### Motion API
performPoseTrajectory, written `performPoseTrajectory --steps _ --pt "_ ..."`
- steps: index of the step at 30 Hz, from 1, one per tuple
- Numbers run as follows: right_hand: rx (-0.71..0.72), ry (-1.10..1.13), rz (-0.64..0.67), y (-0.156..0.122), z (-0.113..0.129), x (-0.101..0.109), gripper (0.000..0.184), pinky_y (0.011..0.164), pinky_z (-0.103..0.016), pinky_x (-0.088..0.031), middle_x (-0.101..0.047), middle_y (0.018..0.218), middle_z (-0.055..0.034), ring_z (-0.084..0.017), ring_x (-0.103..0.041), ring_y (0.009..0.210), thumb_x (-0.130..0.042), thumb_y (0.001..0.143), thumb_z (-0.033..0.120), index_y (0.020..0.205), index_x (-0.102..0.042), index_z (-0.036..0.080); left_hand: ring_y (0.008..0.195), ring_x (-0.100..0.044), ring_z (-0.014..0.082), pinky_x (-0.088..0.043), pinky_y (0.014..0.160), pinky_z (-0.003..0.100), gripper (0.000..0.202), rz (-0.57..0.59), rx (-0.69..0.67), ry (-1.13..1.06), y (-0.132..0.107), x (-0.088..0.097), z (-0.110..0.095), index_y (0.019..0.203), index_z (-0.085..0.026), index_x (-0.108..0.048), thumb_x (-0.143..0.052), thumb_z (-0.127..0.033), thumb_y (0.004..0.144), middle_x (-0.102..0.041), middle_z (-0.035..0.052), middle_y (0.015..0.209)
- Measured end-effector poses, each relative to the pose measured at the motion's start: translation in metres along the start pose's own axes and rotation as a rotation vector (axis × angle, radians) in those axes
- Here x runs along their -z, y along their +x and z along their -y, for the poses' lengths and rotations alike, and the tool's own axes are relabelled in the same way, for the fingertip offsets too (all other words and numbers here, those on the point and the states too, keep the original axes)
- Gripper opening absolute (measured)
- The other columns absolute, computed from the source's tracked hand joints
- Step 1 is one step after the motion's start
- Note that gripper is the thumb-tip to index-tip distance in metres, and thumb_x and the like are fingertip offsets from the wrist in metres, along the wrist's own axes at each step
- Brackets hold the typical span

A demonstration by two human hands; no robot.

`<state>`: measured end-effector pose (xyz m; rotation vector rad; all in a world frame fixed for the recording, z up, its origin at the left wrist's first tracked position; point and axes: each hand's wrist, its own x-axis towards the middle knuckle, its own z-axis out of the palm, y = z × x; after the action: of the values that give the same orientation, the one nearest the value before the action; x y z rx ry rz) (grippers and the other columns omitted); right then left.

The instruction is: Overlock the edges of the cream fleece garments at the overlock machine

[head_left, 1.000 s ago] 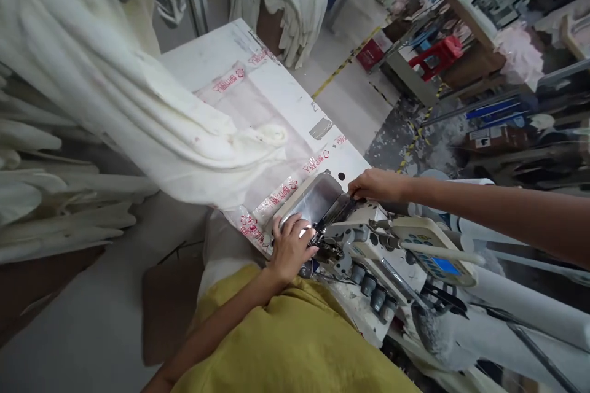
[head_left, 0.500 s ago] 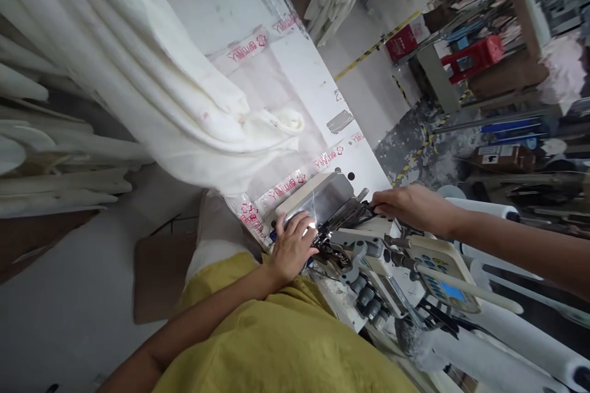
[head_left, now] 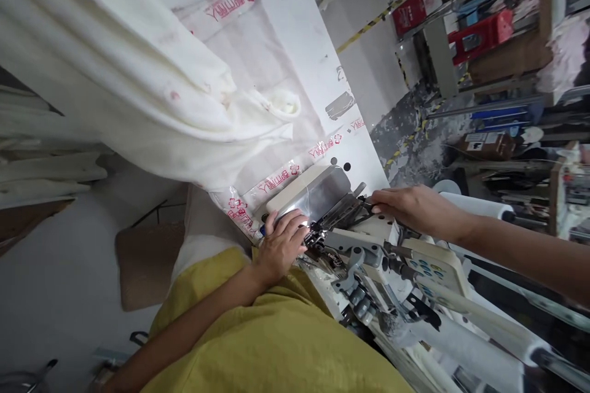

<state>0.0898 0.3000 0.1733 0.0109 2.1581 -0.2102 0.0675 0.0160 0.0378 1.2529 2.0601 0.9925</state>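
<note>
Hand Placement

Your left hand [head_left: 280, 250] rests with fingers slightly spread on the near end of the metal plate [head_left: 329, 187], apparently for support; its grip is loose, with nothing visible clasped. Your right hand [head_left: 410, 210] curls at a dark part [head_left: 367, 204] of the sewing machine [head_left: 353, 242]; whether that grip closes on it cannot be told. White cloth [head_left: 152, 73] drapes onto the desk [head_left: 302, 31], probably to leave the plate uncovered.

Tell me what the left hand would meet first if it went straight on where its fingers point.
The left hand would likely meet the shiny metal plate just ahead first, though whether it already touches it is hard to tell.
</note>
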Motion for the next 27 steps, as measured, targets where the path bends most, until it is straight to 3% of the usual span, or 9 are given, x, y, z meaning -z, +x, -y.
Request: performPoseTrajectory --steps 3,7,12,16,22,27 --pt "-0.004 0.001 0.015 0.002 0.001 0.003 0.023 0.056 -0.028 -0.032 -0.064 0.080 -0.0053 -0.019 -0.058 0.064 -0.031 0.093 0.027 0.086 -0.052 0.020 0.130 -0.037 0.0216 -0.018 0.111 0.045 0.043 -0.003 -0.024 0.047 -0.002 -0.001 0.003 0.119 -0.022 -0.050 -0.066 -0.031 0.080 -0.052 0.0067 0.131" --pt "0.028 0.021 0.056 -0.003 0.002 0.005 0.022 0.057 -0.028 -0.032 -0.061 0.078 -0.0054 -0.018 -0.057 0.064 -0.030 0.094 0.030 0.084 -0.048 0.020 0.130 -0.036 0.0250 -0.023 0.107 0.047 0.054 -0.099 -0.047 0.129 -0.005 -0.002 0.006 0.127 -0.025 -0.046 -0.067 -0.035 0.078 -0.050 0.0090 0.133" --pt "0.043 0.008 0.054 -0.016 0.011 0.007 0.020 0.053 -0.028 -0.026 -0.056 0.073 -0.0033 -0.014 -0.048 0.053 -0.028 0.096 0.028 0.082 -0.039 0.020 0.126 -0.040 0.0252 -0.023 0.104 0.050 0.048 -0.063 -0.137 0.110 -0.001 0.003 0.006 0.118 -0.023 -0.052 -0.067 -0.043 0.077 -0.054 0.0085 0.129" --pt "0.054 -0.029 0.039 -0.019 0.019 0.013 0.019 0.055 -0.029 -0.026 -0.056 0.073 -0.0040 -0.015 -0.048 0.056 -0.031 0.095 0.024 0.080 -0.041 0.020 0.125 -0.042 0.0230 -0.022 0.103 0.049 0.034 -0.039 -0.130 0.088 0.001 0.006 0.005 0.110 -0.027 -0.055 -0.068 -0.031 0.079 -0.060 0.0026 0.118" --pt "0.194 -0.130 -0.041 -0.028 0.035 0.017 0.022 0.070 -0.035 -0.033 -0.056 0.071 -0.0035 -0.018 -0.050 0.061 -0.036 0.095 0.024 0.076 -0.047 0.019 0.122 -0.044 0.0223 -0.022 0.104 0.048 0.030 -0.078 -0.144 0.121 0.000 0.003 0.006 0.114 -0.025 -0.054 -0.060 -0.026 0.084 -0.058 0.0059 0.122" --pt "0.107 -0.128 -0.005 -0.031 0.040 0.013 0.020 0.066 -0.033 -0.034 -0.058 0.072 -0.0052 -0.019 -0.054 0.063 -0.040 0.093 0.024 0.077 -0.050 0.018 0.118 -0.047 0.0230 -0.023 0.105 0.047 0.038 -0.094 -0.130 0.136 0.000 0.000 0.005 0.117 -0.025 -0.053 -0.063 -0.024 0.081 -0.059 0.0055 0.120"
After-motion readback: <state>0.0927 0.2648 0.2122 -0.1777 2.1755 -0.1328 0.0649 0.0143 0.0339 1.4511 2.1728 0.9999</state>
